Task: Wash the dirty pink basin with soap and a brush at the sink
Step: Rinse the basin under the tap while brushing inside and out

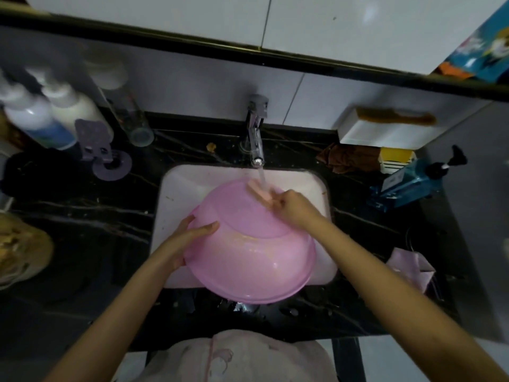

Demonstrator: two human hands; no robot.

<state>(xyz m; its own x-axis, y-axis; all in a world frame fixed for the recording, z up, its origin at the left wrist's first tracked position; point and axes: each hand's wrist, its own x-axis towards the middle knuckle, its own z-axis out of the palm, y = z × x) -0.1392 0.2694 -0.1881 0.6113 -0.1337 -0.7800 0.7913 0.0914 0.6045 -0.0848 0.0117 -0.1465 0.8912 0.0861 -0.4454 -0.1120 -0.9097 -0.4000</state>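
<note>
Head view looks straight down on the pink basin [248,257], which sits bottom-up and tilted over the white sink [181,188], its near rim jutting past the sink's front edge above the dark marble counter [82,216]. Yellowish smears show on the outer wall just below the base ring. L hand [190,241] grips the basin's left rim, thumb laid across the outer wall and the fingers tucked under the edge. R hand [292,206] is at the far side of the base, apart from the L, fingers closed round a small pink brush [260,193]; motion blur makes it hard to rule out a soap bar. The brush touches the basin's far edge, right under the water stream [261,176] from the chrome faucet [256,133]. Writing: nothing legible. A blue pump bottle [407,183] on the counter's right side has a pale label, text too blurred to read; the white bottles [35,117] at the far left carry a blue band w/ no readable brand. A brown comb [394,117] lies on a white box [385,132] by the wall, w/ a brown cloth [347,158] below it.
</note>
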